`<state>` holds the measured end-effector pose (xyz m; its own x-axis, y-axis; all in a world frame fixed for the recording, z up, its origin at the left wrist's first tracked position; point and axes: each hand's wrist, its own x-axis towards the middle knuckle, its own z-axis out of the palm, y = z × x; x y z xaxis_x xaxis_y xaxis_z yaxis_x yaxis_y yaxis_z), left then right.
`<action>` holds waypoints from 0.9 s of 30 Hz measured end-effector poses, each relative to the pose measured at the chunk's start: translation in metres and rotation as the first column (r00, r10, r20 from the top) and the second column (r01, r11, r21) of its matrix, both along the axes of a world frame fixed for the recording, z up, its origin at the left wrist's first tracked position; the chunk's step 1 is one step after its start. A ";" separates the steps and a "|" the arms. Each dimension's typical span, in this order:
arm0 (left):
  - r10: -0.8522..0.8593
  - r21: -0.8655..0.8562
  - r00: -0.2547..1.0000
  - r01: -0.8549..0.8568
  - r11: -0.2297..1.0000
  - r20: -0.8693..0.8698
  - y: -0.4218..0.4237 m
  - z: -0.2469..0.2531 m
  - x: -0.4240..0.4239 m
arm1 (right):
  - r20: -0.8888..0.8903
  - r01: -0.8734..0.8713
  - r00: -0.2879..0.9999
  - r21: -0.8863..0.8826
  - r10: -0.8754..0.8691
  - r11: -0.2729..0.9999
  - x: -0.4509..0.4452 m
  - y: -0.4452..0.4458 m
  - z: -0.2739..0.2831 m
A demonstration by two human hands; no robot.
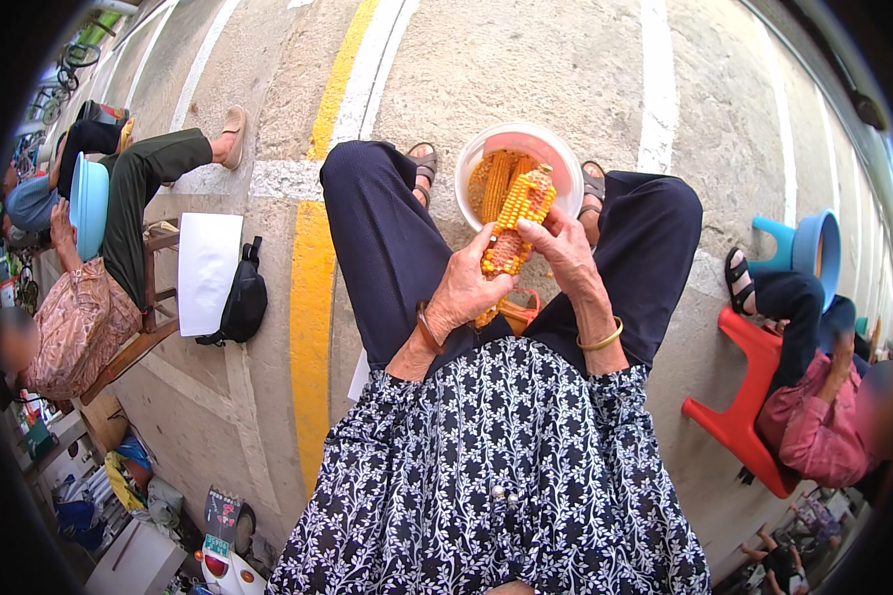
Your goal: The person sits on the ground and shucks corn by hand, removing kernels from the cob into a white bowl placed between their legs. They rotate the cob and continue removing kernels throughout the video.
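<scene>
Both hands grip one ear of dried corn [527,197], held at a slant over my lap and the near rim of a bucket. Yellow kernels still cover part of it, while bare pinkish cob shows in patches. My left hand [470,279] wraps the lower end. Around the upper part is my right hand [565,242], its thumb pressed against the kernels. On the ground between my feet stands a round whitish plastic bucket [570,163]. Inside it lie more ears of corn [497,182] and loose kernels [478,186].
To the left, a seated person [89,320] has a light-blue basin [91,204] on the lap; a black bag [244,297] and white sheet [208,271] lie nearby. On the right, another person [818,431] sits on a red plastic stool [744,387] near a blue basin [807,249].
</scene>
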<state>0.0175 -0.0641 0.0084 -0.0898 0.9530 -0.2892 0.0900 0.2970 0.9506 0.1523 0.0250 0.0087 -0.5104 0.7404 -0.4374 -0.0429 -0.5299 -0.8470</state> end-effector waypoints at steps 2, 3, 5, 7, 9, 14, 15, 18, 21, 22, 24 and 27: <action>0.019 0.040 0.997 -0.022 0.999 0.073 -0.001 -0.004 0.001 | -0.042 0.016 0.999 -0.023 -0.017 1.000 0.000 0.000 0.000; 0.037 0.073 0.990 -0.048 0.996 0.138 -0.001 -0.007 0.002 | -0.072 0.022 0.997 -0.033 -0.024 0.999 0.000 0.000 -0.001; 0.041 0.026 0.947 -0.052 0.998 0.318 -0.003 -0.009 0.001 | -0.116 0.010 0.993 -0.061 -0.017 0.998 0.001 0.000 -0.002; 0.041 -0.120 0.844 0.027 0.992 0.534 0.002 0.017 -0.004 | -0.144 -0.022 0.990 -0.096 0.008 0.995 0.004 0.002 -0.004; 0.041 -0.135 0.771 0.059 0.989 0.635 0.004 0.024 -0.005 | -0.211 -0.039 0.977 -0.096 0.018 0.995 0.005 0.002 -0.003; 0.070 -0.150 0.796 0.027 0.988 0.602 0.003 0.021 -0.008 | -0.240 -0.077 0.968 -0.040 0.065 0.996 0.004 0.003 -0.001; 0.073 -0.144 0.820 0.012 0.990 0.568 0.001 0.017 -0.007 | -0.228 -0.081 0.971 -0.033 0.071 0.996 0.004 0.002 0.000; 0.056 -0.098 0.890 -0.013 0.995 0.452 0.000 0.013 -0.006 | -0.213 -0.083 0.974 -0.018 0.078 0.996 0.003 0.002 0.001; 0.036 0.008 0.960 -0.040 0.999 0.278 0.002 0.014 -0.004 | -0.207 -0.077 0.975 -0.002 0.075 0.997 0.003 0.000 -0.001; 0.045 0.057 0.975 -0.058 0.997 0.218 0.003 0.016 -0.003 | -0.202 -0.083 0.976 -0.003 0.081 0.997 0.003 0.001 -0.002; 0.067 0.100 0.989 -0.080 0.992 0.131 0.003 0.018 0.000 | -0.198 -0.066 0.978 0.010 0.066 0.998 0.001 0.000 -0.003; 0.101 0.097 0.995 -0.101 0.990 0.008 0.002 0.020 0.001 | -0.195 -0.079 0.977 0.032 0.084 0.996 0.000 0.000 0.001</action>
<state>0.0190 -0.0623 0.0287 -0.1862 0.9628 -0.1960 0.0609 0.2104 0.9757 0.1522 0.0248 0.0099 -0.6431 0.7020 -0.3059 -0.1666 -0.5182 -0.8389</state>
